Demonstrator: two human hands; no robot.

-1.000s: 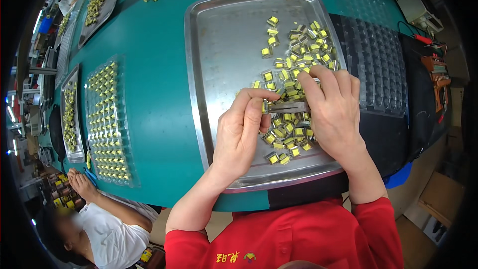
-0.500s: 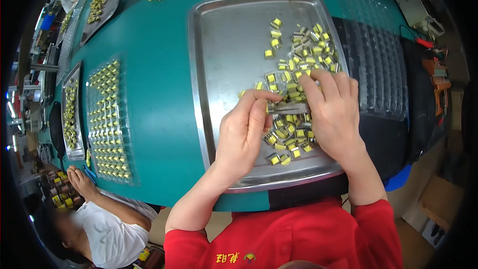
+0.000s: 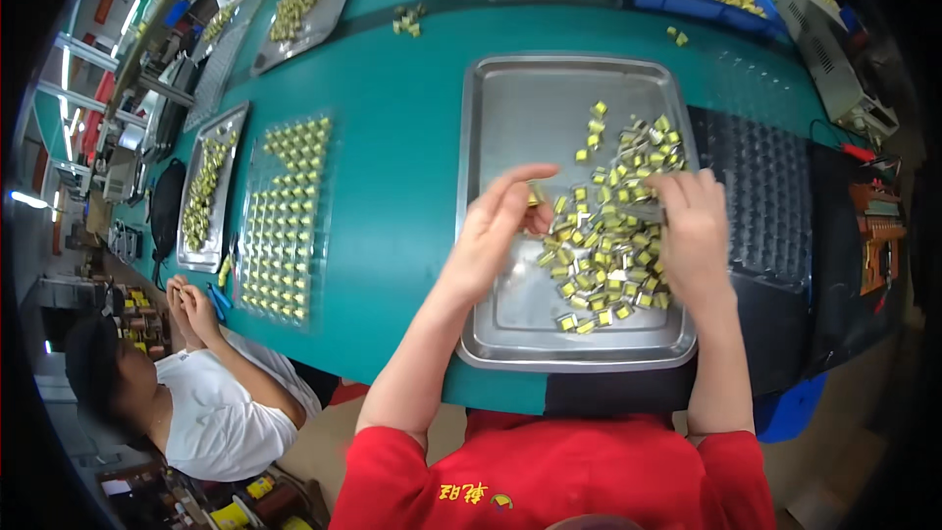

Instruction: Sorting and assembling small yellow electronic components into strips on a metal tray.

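A metal tray [image 3: 510, 324] lies in front of me, with a loose heap of small yellow-wrapped transformers [image 3: 613, 285] over its right half. Above the tray's left part, my left hand [image 3: 498, 231] pinches one small transformer [image 3: 535, 196] between thumb and fingers, its index finger stretched out. My right hand [image 3: 695, 231] is over the right side of the heap, its fingers closed on a slim grey metal tool [image 3: 643, 210]. The tool points left over the heap; its exact kind is too blurred to tell.
To the left, a clear blister tray [image 3: 285, 226] holds rows of transformers, beside a smaller metal tray [image 3: 204, 206]. Another person [image 3: 231, 393] works at the table's left edge. A clear blister tray [image 3: 765, 196] lies on the right, and a blue bin [image 3: 687, 2] stands far back.
My hands have moved apart: the right one has drawn away to the right with the grey tool, which was at the left fingertips. The whole view has shifted.
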